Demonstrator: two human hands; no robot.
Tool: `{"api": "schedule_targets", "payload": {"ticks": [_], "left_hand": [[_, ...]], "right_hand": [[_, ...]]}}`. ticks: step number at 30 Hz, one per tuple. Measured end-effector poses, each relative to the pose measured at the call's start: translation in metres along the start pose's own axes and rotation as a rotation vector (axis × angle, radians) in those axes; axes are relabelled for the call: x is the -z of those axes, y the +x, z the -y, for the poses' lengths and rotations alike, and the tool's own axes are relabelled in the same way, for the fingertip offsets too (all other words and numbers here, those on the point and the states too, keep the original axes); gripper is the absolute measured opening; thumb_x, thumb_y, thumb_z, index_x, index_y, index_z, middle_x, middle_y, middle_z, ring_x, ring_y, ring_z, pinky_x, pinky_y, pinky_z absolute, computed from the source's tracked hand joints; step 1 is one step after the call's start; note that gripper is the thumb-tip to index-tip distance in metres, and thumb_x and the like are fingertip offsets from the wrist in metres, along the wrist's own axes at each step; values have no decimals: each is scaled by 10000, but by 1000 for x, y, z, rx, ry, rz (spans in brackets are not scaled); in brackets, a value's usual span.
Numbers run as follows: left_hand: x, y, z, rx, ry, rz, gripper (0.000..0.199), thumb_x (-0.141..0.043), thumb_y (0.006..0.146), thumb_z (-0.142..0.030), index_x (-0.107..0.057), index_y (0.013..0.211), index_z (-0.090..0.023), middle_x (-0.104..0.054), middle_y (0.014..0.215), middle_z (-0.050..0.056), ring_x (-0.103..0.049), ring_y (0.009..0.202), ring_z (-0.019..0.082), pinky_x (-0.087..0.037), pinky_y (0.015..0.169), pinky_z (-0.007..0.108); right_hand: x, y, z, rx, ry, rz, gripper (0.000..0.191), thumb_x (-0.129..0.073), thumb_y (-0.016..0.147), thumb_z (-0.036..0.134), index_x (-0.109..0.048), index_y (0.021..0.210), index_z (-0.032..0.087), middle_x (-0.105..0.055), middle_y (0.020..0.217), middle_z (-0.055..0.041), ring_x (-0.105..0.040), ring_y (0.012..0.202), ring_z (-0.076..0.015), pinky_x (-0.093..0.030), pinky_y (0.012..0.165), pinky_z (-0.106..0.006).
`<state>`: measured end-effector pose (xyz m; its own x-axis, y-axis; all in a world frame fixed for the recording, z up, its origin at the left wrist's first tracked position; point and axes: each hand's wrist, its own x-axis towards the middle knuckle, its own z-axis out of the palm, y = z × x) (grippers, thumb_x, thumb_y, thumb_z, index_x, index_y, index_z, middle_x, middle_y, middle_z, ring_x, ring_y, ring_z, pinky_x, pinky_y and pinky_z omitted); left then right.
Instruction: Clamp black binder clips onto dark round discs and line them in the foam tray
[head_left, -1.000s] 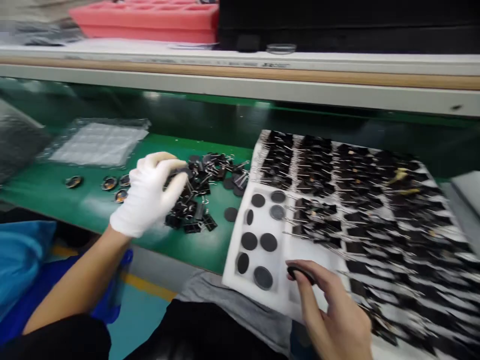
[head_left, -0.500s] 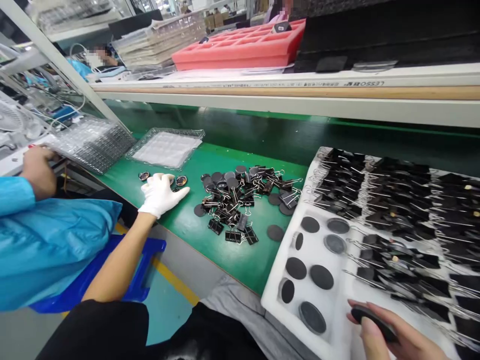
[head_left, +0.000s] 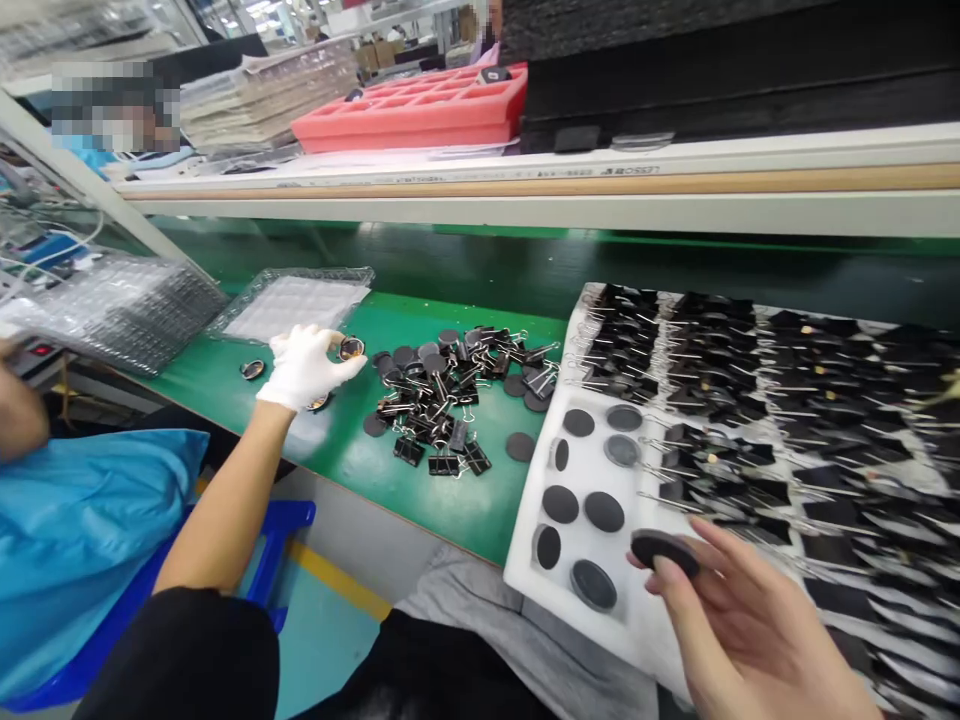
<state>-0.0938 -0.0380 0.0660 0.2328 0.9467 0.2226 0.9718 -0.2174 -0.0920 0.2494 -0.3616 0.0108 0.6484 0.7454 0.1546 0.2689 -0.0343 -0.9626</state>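
Gloved left hand [head_left: 304,367] now pinches a round part [head_left: 350,349]; right hand [head_left: 761,615] still pinches black disc [head_left: 654,547]. Both occupied.

Grn bench [head_left: 442,510]: blk clips [head_left: 444,465], discs [head_left: 520,446]

Long off-white shelf edge [head_left: 525,208] w/ wood-toned strip [head_left: 525,187] runs across upper pt. of frame, above glossy dk-green back panel [head_left: 450,262] & brighter green benchtop [head_left: 480,515] at ctr. Lower L: turquoise floor [head_left: 322,635], yellow stripe [head_left: 337,582], blue plastic stool [head_left: 291,515]. Upper L: slanting white post [head_left: 90,182], bright ceiling lights [head_left: 259,8] nr top edge.
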Motion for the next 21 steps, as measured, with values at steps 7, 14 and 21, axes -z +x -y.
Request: {"api": "schedule_targets", "payload": {"ticks": [7, 14, 21], "left_hand": [[52, -75, -132, -730, -222, -274, 331, -659, 830, -553, -727, 940, -249, -751, 905, 64, -642, 938, 280, -356, 898, 477], [48, -97, -197, -967, -316, -307, 356, -605, 860, -543, -697, 921, -205, -711, 821, 52, -608, 827, 252, -323, 762, 453], [48, -92, -207, -1014, -365, -228, 343, -635, 803, -523, -691, 901, -199, -688, 817, 67, -586, 814, 262, -313, 728, 436]], "right_hand": [[-29, 22, 34, -139, 314, 256, 212, -723, 951, 364, -697, 1120, 239, -795, 850, -49, -734, 635, -180, -611, 543, -272], [-25, 17, 32, 81, 123, 221, 163, -737, 931, 234, -758, 1092, 253, -753, 897, -39, -720, 772, -185, -628, 667, -308], [-11, 19, 22, 739, -270, 259, 606, -602, 891, -53, -685, 1359, 322, -722, 1275, -94, -671, 1209, -295, -621, 930, -497]]}}
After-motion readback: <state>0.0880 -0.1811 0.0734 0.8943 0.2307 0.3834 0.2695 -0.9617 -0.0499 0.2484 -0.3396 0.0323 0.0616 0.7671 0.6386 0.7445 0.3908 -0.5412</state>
